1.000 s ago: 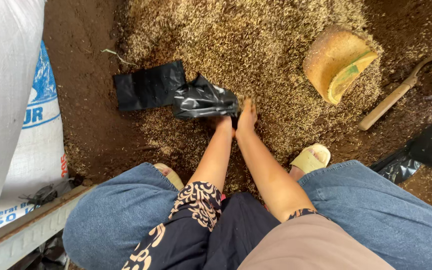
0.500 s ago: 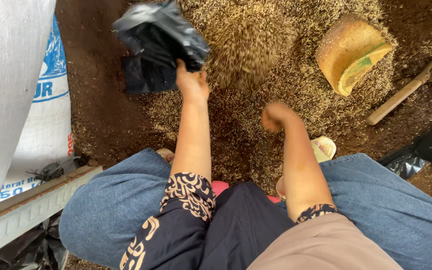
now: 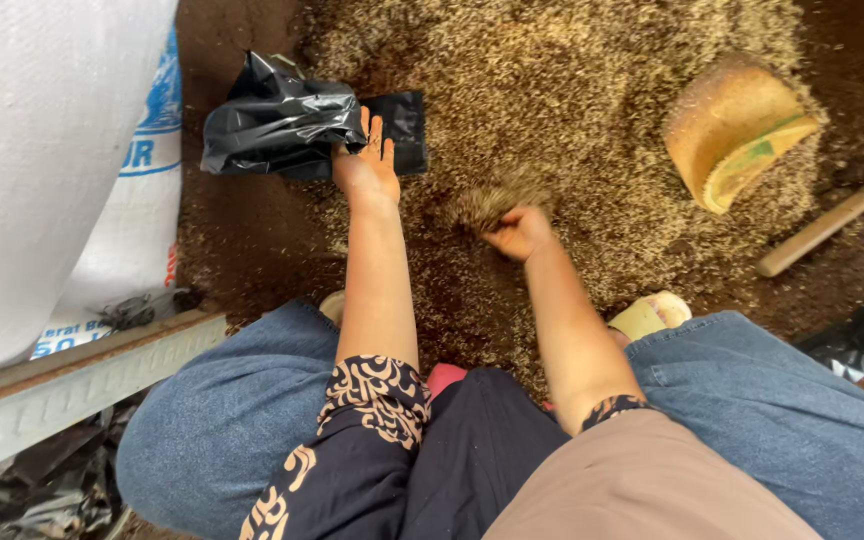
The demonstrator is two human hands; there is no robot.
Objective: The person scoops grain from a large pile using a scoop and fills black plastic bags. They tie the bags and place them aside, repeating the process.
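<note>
my left hand (image 3: 367, 165) grips the black bag (image 3: 287, 125) lying off to the left on the ground; my right hand (image 3: 517, 232) is clenched around husks (image 3: 552, 90), just right of the bag

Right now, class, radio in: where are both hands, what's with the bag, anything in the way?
Left hand gripping black plastic bag. Right hand scooping husk pile, fingers buried. Bag crumpled on soil. Nothing between hands; yellow scoop off right.
</note>
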